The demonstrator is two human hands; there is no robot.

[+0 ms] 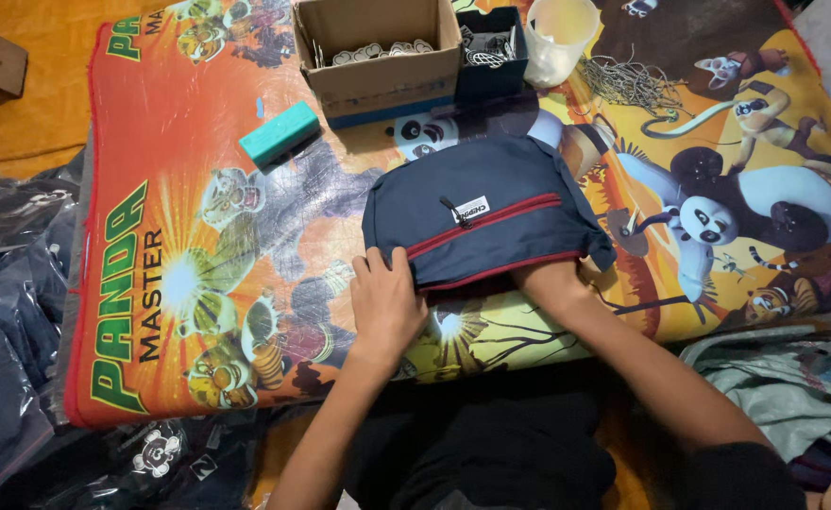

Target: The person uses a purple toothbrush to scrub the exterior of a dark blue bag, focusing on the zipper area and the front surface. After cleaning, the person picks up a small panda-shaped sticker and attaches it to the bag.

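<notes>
Hands meet at a navy pouch (482,212) with red zip lines that lies a little right of the frame's centre, on a bright cartoon-printed mat (179,189) spread over the floor. The left hand (387,297) lies flat and open, palm down, its fingertips pressed on the lower left corner of the pouch, so the pouch sits just above and to the right of that hand. The right hand (552,281) reaches in from the lower right and disappears under or into the lower right edge of the pouch; only the wrist and the heel of the hand show, so whether its fingers are spread or curled I cannot tell. A small white label sits near the zip pull on the pouch's front. Above the pouch, at the upper middle of the frame, stands a cardboard box (378,52) holding small flat pieces, with a dark blue box (491,47) touching its right side and a clear plastic cup (559,38) just beside that. A teal block (279,134) lies on the mat at upper left of the pouch, apart from it. A heap of thin metal chains (633,83) lies at upper right. Dark goods in clear bags (9,274) are stacked along the left edge of the frame.
</notes>
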